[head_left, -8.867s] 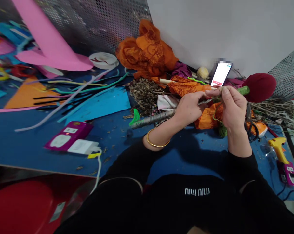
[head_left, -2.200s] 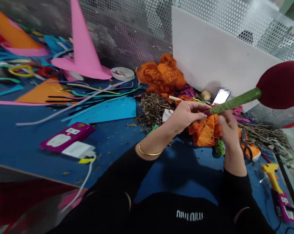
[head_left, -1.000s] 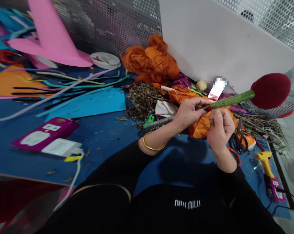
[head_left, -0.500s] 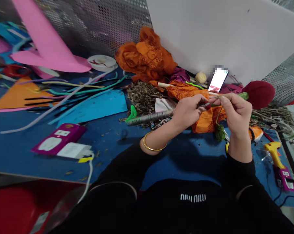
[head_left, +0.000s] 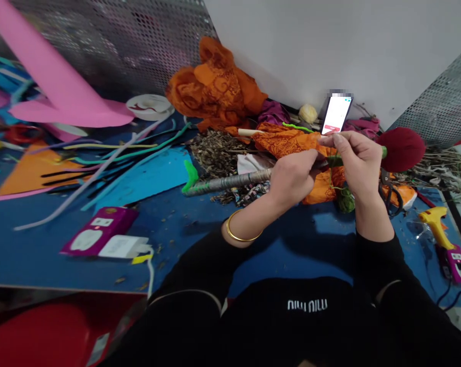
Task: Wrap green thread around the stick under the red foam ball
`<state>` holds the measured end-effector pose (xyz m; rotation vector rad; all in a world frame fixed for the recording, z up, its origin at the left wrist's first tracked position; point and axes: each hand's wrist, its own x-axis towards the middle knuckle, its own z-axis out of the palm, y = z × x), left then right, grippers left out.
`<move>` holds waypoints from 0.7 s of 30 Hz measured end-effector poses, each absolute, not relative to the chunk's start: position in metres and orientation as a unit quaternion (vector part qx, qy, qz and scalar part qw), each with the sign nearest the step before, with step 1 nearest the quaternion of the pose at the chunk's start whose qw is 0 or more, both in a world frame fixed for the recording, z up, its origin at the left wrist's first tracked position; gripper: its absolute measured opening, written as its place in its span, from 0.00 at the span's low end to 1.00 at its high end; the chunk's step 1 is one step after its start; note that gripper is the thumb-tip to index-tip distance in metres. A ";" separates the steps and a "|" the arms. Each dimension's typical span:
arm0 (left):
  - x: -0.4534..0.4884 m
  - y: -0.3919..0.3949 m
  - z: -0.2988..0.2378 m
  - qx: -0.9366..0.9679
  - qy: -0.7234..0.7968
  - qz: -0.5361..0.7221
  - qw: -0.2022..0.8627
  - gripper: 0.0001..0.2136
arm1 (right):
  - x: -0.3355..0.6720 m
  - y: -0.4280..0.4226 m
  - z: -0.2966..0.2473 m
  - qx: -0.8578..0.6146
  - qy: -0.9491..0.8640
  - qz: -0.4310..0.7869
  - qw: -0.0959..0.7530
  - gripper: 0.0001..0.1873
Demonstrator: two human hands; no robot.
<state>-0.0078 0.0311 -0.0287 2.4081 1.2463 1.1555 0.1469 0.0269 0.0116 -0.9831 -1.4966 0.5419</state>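
My left hand (head_left: 291,176) is closed around a long stick (head_left: 234,182) wrapped in grey, with a bright green bent piece (head_left: 190,176) at its left end. Past that hand, the stick's line carries on towards a green part and a dark red rounded head (head_left: 402,149) at the right. My right hand (head_left: 358,160) pinches thin green yarn just above the stick, thumb against fingers. From there a strand hangs down to a small ball of green yarn (head_left: 345,200) on the table. My fingers partly hide the spot where yarn and stick meet.
Orange cloth (head_left: 284,142) and dried plant bits (head_left: 219,150) lie behind my hands. A lit phone (head_left: 336,113) leans against the white board. Scissors (head_left: 394,201) and a yellow glue gun (head_left: 435,224) are at right; a purple power strip (head_left: 100,229) and pipe cleaners lie left.
My right hand has risen slightly with the yarn, and its fingertips are higher above the stick. My left hand keeps its hold. The view has shifted a little, and the scissors show more.
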 end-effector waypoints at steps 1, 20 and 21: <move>-0.008 0.031 -0.030 0.820 0.415 0.388 0.078 0.09 | 0.148 0.028 0.011 -0.429 -0.641 0.230 0.593 0.15; -0.011 0.036 -0.040 0.865 0.333 0.364 -0.093 0.17 | 0.154 0.034 0.011 -0.467 -0.658 0.230 0.544 0.11; -0.012 0.037 -0.040 0.865 0.333 0.367 -0.079 0.16 | 0.156 0.033 0.013 -0.461 -0.657 0.235 0.548 0.11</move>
